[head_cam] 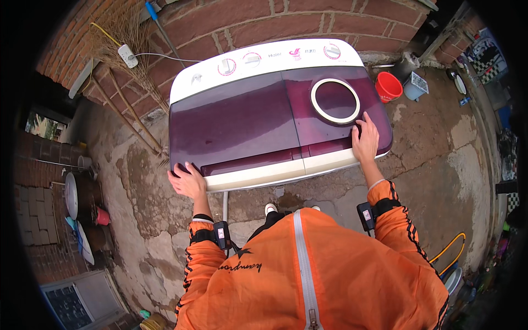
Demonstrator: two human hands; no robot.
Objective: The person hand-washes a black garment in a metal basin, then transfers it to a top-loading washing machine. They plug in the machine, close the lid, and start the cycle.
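Observation:
Before me stands a Haier twin-tub washing machine with a white control panel (276,55) along its back. Both purple lids are down: the wide left lid (235,119) and the right lid (299,103), which carries a round cream-rimmed window (335,101). My left hand (187,181) rests on the front left corner, fingers spread over the lid's edge. On the right lid's front edge, below the round window, lies my right hand (366,138), its fingers apart. Neither hand holds anything. Three dials, including the right dial (332,51), sit on the panel.
A power strip (128,56) hangs by a twig broom (123,37) at the brick wall (247,24). To the right stand a red bucket (388,87) and a pale blue bucket (415,86). A grey drain hose (225,206) runs below the machine onto cracked concrete (144,198).

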